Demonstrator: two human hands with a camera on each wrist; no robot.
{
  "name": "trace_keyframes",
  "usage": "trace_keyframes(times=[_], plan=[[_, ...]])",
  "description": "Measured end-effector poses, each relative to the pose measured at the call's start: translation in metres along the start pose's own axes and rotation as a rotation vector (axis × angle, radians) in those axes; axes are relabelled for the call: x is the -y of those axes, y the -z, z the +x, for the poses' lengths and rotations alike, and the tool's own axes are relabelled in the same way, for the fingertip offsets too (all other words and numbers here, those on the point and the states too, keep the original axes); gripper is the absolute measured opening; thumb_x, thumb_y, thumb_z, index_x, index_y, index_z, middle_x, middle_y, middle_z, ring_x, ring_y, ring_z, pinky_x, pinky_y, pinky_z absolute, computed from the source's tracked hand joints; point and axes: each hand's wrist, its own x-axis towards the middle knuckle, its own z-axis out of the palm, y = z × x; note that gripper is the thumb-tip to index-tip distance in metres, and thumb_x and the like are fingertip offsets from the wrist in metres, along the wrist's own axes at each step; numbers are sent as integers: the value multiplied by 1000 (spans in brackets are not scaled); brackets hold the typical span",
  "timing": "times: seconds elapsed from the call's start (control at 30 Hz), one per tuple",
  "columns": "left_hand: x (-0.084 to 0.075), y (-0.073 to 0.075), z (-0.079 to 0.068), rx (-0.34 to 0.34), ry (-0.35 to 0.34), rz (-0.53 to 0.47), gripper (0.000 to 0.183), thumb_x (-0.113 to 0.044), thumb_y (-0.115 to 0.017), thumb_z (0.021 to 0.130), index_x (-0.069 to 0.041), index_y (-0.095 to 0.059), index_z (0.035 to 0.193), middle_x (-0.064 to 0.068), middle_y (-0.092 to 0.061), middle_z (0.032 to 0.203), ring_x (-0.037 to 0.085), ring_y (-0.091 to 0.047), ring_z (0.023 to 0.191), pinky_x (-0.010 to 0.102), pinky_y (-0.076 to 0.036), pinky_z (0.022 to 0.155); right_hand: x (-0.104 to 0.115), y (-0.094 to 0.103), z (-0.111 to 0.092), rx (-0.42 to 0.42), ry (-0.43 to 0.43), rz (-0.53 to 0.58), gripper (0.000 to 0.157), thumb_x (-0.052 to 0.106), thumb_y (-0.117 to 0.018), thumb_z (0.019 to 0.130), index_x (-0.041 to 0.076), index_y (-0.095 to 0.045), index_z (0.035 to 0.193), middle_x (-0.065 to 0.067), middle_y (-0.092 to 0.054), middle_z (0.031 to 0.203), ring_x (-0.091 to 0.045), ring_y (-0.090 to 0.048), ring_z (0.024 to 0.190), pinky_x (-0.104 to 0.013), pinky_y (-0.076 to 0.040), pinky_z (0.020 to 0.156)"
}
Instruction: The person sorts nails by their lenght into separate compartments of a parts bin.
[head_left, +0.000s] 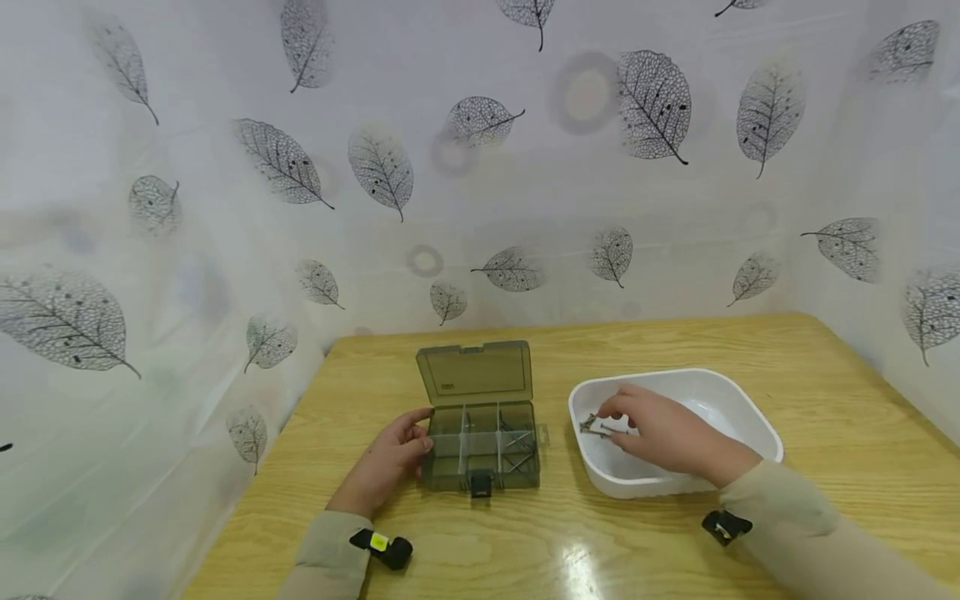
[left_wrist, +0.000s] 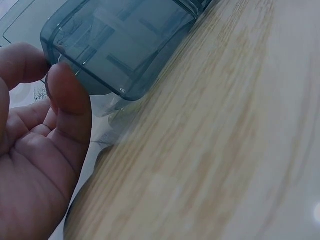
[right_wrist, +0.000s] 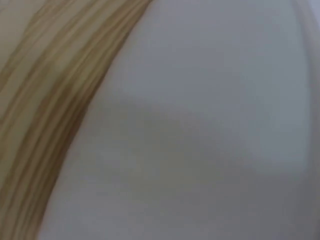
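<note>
A grey see-through compartment box (head_left: 481, 479) stands on the table with its lid (head_left: 476, 371) raised. Long thin metal screws (head_left: 519, 461) lie in its right-hand compartments. My left hand (head_left: 390, 458) holds the box by its left side; in the left wrist view the thumb (left_wrist: 67, 92) and a finger meet at the box's corner. Inside the white basin (head_left: 720, 387), my right hand (head_left: 660, 429) reaches down at the left end, thumb and fingertips apart around a few small screws (head_left: 588, 423). The right wrist view has only the basin's pale wall (right_wrist: 200, 100), with that hand out of sight.
The wooden table (head_left: 480, 558) runs back to a pale curtain (head_left: 525, 183) printed with leaves, which hangs behind and along both sides. A black latch (head_left: 481, 484) is on the box's front. Between box and basin is a strip of bare tabletop.
</note>
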Motion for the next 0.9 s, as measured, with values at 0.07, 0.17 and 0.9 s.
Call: trace_keyframes(times=[0.07,0.17,0.9], plan=[[0,0,0,3,2,-4,58,-10,-58,102,-6,-35,155,11,-50,102,20,-50,74,33,-52,64,-6,0,-1,28,-25,2,30,18,-74,89,14,-71,118,5,-61,110,-13,-59,91,-35,-51,76],[-1,-1,0,4,0,-8,59,-11,-58,102,-6,-34,155,11,-50,103,20,-49,75,33,-52,63,-14,0,-3,53,-36,-7,29,15,-74,87,15,-72,115,6,-59,105,-8,-55,83,-32,-48,73],[1,-2,1,-16,4,5,59,-9,-58,101,-4,-35,155,12,-51,103,20,-49,75,33,-52,63,-39,-12,-6,89,19,-36,21,13,-75,86,30,-63,81,10,-48,83,-5,-45,71,-27,-42,65]])
